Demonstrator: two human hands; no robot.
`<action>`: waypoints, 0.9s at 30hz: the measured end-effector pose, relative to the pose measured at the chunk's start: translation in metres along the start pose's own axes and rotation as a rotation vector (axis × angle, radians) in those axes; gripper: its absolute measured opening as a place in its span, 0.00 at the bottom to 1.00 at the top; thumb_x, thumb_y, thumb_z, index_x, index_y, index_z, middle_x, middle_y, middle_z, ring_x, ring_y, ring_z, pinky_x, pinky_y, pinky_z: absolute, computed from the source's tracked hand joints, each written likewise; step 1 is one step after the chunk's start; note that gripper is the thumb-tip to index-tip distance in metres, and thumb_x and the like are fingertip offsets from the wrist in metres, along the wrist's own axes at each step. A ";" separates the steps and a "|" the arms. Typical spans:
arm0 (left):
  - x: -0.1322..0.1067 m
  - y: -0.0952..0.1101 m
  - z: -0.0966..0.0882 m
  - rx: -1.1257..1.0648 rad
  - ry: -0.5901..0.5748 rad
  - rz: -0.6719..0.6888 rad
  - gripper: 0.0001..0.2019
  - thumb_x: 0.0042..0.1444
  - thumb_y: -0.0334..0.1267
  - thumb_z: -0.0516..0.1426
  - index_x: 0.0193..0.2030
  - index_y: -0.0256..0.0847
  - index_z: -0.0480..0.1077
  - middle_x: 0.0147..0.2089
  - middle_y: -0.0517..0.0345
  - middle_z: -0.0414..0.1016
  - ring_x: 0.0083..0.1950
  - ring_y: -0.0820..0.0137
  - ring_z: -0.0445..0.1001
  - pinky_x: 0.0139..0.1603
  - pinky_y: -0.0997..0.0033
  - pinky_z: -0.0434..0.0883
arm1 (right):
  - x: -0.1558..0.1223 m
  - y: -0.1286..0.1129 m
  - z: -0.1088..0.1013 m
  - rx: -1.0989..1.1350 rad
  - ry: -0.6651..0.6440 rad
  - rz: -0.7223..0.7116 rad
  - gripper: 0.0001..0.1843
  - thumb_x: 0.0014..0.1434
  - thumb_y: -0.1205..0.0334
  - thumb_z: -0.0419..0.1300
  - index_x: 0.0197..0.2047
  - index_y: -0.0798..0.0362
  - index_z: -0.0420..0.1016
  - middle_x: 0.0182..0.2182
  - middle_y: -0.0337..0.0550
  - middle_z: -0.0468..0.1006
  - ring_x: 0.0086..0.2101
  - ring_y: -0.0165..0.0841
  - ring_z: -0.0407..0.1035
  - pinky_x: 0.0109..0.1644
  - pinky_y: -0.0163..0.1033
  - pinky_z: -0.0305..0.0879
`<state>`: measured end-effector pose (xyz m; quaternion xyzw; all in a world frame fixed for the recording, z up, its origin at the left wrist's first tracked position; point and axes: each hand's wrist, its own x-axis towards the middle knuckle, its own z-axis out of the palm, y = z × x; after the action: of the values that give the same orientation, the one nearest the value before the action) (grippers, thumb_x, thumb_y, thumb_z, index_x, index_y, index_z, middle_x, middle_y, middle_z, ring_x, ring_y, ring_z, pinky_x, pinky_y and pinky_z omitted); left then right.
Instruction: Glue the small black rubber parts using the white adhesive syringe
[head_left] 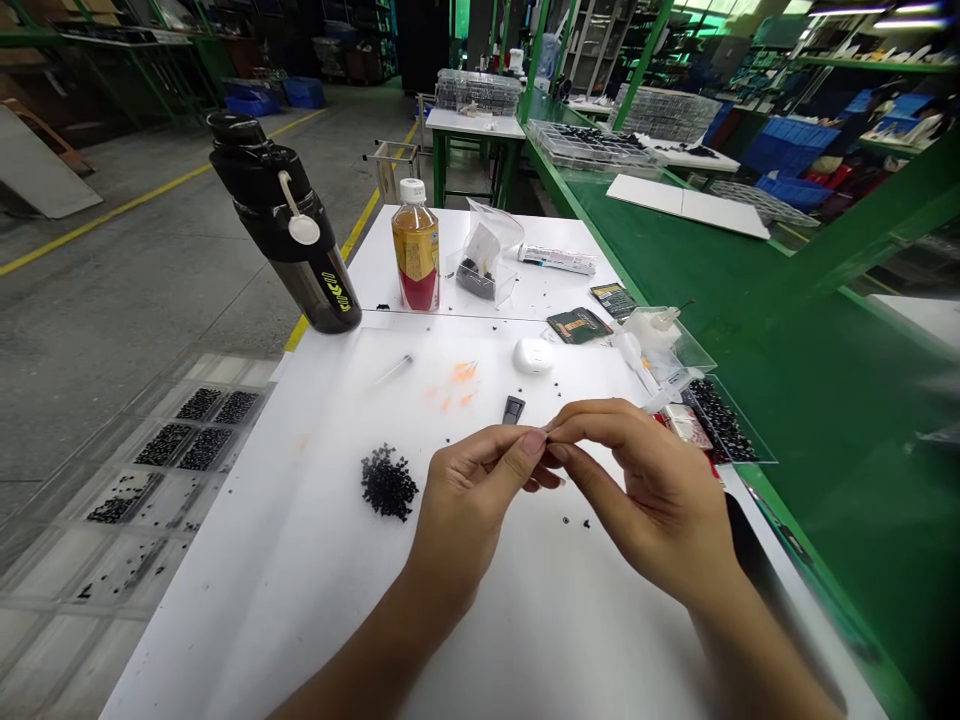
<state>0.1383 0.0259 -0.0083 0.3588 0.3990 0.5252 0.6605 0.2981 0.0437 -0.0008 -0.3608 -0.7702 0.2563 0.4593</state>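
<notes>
- The left hand [474,492] and the right hand [661,500] are pinching a tiny part [547,437], mostly hidden, between their fingertips above the white table [555,625].
- A pile of black pieces [388,485] is lying beside the left hand.
- A white case [533,356] is sitting beyond both hands.

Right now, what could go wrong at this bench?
1. The left hand and right hand seem to pinch a tiny piece; a slip could lose it.
2. The heap of small black parts lies loose beside the left hand; a brush might scatter it.
3. The capped drink bottle stands on the same table; a knock could tip it.
</notes>
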 end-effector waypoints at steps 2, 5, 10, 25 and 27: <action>0.000 -0.001 -0.001 -0.009 0.004 0.001 0.09 0.64 0.44 0.61 0.41 0.47 0.83 0.36 0.60 0.81 0.39 0.72 0.76 0.45 0.71 0.72 | 0.000 -0.001 0.002 -0.041 0.017 -0.025 0.11 0.65 0.74 0.60 0.47 0.52 0.76 0.41 0.43 0.78 0.42 0.32 0.73 0.45 0.39 0.73; -0.001 -0.001 -0.002 -0.001 0.029 0.016 0.08 0.64 0.43 0.61 0.41 0.48 0.83 0.35 0.62 0.81 0.38 0.74 0.74 0.44 0.73 0.71 | 0.001 -0.002 0.006 -0.093 0.042 -0.048 0.11 0.65 0.75 0.60 0.47 0.53 0.76 0.41 0.43 0.78 0.41 0.30 0.73 0.45 0.37 0.72; 0.000 0.000 -0.002 0.044 0.073 0.035 0.08 0.64 0.43 0.61 0.40 0.47 0.83 0.33 0.63 0.80 0.38 0.74 0.74 0.43 0.75 0.71 | 0.002 -0.003 0.010 -0.155 0.077 -0.095 0.12 0.64 0.77 0.61 0.47 0.54 0.77 0.41 0.43 0.79 0.42 0.29 0.74 0.47 0.34 0.73; -0.003 0.003 -0.001 0.111 0.099 0.040 0.07 0.63 0.38 0.61 0.42 0.48 0.83 0.34 0.63 0.81 0.38 0.75 0.75 0.44 0.76 0.73 | 0.000 0.000 0.010 0.127 0.043 0.191 0.08 0.65 0.68 0.63 0.46 0.48 0.78 0.41 0.40 0.79 0.41 0.32 0.75 0.42 0.39 0.76; -0.003 0.003 -0.001 0.132 0.105 0.044 0.07 0.63 0.39 0.62 0.42 0.49 0.83 0.35 0.63 0.82 0.39 0.75 0.76 0.45 0.77 0.73 | 0.000 0.000 0.010 0.132 0.050 0.197 0.08 0.65 0.68 0.63 0.46 0.47 0.79 0.41 0.40 0.79 0.41 0.32 0.75 0.43 0.40 0.76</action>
<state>0.1357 0.0232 -0.0051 0.3821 0.4589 0.5302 0.6019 0.2896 0.0435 -0.0054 -0.4099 -0.7009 0.3411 0.4736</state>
